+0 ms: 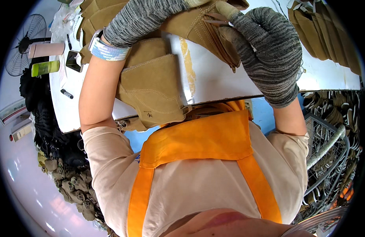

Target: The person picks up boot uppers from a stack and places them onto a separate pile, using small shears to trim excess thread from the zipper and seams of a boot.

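Note:
Both my hands wear grey knit gloves. My left hand [145,17], with a striped band at the wrist, grips a tan suede shoe upper [194,27] from above. My right hand [269,51] holds the same upper's right edge and a small pair of snips [216,17], whose blades lie against the stitched seam. The upper is raised over a white worktable [214,75]. More tan suede uppers [150,87] lie stacked on the table under my left forearm, reaching over its near edge. An orange apron covers my chest.
A fan [26,43], a pink tube [48,49], a green bottle [45,68], a phone [73,61] and a black marker [66,94] are at the table's left. Tan pieces [324,31] are piled far right. A wire cart [328,146] stands right, dark soles [52,130] left.

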Demonstrator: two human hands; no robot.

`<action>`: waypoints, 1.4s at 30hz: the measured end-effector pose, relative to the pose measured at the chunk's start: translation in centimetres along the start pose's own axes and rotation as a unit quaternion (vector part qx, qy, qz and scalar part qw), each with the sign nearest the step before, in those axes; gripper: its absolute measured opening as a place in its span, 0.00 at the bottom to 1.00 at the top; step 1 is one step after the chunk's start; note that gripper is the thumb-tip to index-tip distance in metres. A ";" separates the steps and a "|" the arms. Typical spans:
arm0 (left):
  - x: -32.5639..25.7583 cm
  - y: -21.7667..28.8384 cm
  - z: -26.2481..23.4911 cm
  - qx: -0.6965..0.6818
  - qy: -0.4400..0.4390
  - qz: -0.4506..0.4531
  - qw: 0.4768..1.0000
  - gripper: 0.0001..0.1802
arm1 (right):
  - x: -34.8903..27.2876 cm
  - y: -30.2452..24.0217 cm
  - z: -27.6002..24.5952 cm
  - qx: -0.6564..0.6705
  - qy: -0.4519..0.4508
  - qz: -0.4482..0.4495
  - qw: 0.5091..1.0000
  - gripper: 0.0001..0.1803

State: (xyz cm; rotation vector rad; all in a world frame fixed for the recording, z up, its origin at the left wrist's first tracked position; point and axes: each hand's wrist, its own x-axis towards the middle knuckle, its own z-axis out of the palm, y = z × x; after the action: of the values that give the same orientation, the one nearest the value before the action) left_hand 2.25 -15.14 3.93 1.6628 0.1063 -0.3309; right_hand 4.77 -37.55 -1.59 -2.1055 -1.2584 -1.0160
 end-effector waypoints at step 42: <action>0.9 -1.8 -1.3 0.069 -0.077 0.086 0.991 0.27 | 2.7 -2.6 -3.1 -0.119 -0.153 0.032 0.980 0.10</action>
State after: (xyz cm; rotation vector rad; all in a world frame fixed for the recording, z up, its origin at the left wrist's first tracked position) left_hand 2.86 -13.81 2.10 1.7626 -0.1789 -0.3399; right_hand 2.20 -37.13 2.47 -2.5479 -1.2489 -0.8736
